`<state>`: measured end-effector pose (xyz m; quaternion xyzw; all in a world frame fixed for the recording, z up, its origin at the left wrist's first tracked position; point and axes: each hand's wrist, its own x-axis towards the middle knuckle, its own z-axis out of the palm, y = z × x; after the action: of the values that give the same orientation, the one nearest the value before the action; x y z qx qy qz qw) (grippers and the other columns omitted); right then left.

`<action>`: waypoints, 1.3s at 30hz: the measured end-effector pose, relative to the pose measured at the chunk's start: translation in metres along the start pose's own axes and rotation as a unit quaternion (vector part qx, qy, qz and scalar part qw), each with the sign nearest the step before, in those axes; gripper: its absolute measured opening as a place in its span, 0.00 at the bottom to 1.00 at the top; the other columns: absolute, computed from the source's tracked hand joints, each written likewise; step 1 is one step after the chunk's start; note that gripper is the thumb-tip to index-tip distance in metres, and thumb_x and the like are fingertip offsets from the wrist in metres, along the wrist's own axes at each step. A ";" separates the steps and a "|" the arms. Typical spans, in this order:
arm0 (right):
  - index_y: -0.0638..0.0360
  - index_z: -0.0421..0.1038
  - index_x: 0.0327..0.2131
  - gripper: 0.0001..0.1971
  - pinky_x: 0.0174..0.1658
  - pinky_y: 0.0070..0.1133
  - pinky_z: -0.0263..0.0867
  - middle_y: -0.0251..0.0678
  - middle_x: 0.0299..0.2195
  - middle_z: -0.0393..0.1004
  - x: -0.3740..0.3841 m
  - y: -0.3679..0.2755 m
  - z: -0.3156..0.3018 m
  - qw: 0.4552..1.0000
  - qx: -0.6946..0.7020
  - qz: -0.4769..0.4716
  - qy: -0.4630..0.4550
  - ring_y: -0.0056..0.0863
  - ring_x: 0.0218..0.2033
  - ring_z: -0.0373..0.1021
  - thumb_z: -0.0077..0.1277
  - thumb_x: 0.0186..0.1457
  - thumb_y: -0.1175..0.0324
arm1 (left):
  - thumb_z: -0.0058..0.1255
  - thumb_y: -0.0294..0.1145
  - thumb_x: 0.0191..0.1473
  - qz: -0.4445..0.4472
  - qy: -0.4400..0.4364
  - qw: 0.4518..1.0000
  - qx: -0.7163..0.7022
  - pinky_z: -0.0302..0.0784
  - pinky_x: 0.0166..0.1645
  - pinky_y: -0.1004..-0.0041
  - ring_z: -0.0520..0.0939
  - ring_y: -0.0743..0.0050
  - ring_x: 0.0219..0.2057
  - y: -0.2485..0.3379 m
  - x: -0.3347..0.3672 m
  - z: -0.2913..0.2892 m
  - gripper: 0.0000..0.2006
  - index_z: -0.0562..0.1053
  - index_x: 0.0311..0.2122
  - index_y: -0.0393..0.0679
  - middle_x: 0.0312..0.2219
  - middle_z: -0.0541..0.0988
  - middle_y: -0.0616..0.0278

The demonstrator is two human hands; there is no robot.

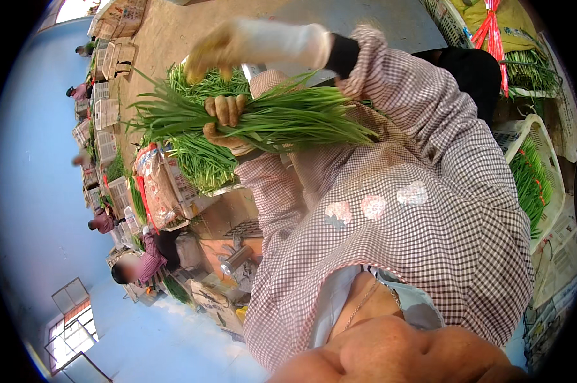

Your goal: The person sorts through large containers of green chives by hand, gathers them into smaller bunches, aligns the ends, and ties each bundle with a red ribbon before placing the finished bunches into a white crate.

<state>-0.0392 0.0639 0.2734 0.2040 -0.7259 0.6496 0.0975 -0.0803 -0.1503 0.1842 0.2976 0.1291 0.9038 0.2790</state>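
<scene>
A bunch of long, flat green chives (301, 118) lies across my lap, with its leaves fanned out at both ends. My left hand (226, 118), in a brown-stained glove, is closed around the bunch near its middle. Above it and toward the far side hovers my right hand (221, 50), in a white glove with yellowish-brown fingers. Motion smears those fingers, so their grip cannot be made out. More loose chives (205, 163) are heaped just beyond and beneath my left hand.
On the right, a white plastic crate (544, 191) holds greens tied with orange-red bands. Red strips (491, 32) hang by a yellow sack (515, 22) at the far right. A patterned bundle (157, 185) sits left of the heap. Several people work among crates along the blue wall (33, 159).
</scene>
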 end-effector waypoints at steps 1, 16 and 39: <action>0.45 0.76 0.57 0.22 0.48 0.25 0.74 0.34 0.43 0.83 -0.004 0.016 -0.012 0.997 -0.031 -0.034 0.062 0.28 0.38 0.78 0.46 0.69 0.47 | 0.59 0.31 0.53 0.012 -0.007 1.000 -0.015 0.66 0.39 0.73 0.71 0.82 0.22 0.000 -0.002 -0.002 0.11 0.67 0.37 0.48 0.22 0.71 0.74; 0.58 0.40 0.73 0.62 0.73 0.36 0.46 0.51 0.72 0.48 -0.191 0.080 0.012 0.960 0.185 0.198 -0.072 0.44 0.73 0.46 0.58 0.48 0.28 | 0.49 0.38 0.66 0.060 -0.198 0.956 -0.209 0.71 0.50 0.70 0.79 0.80 0.32 -0.032 0.070 -0.053 0.25 0.63 0.62 0.37 0.30 0.74 0.70; 0.57 0.23 0.73 0.69 0.72 0.32 0.48 0.51 0.70 0.49 -0.238 0.058 0.068 0.945 0.038 0.205 0.253 0.41 0.71 0.49 0.72 0.46 0.48 | 0.45 0.46 0.66 -0.012 -0.260 0.892 -0.370 0.69 0.55 0.70 0.78 0.79 0.39 -0.193 0.160 -0.110 0.31 0.57 0.68 0.41 0.36 0.77 0.69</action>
<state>0.1580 0.0420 0.1154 -0.1171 -0.6783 0.7127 0.1349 -0.1716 0.0914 0.0947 0.3956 -0.2880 0.7731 0.4036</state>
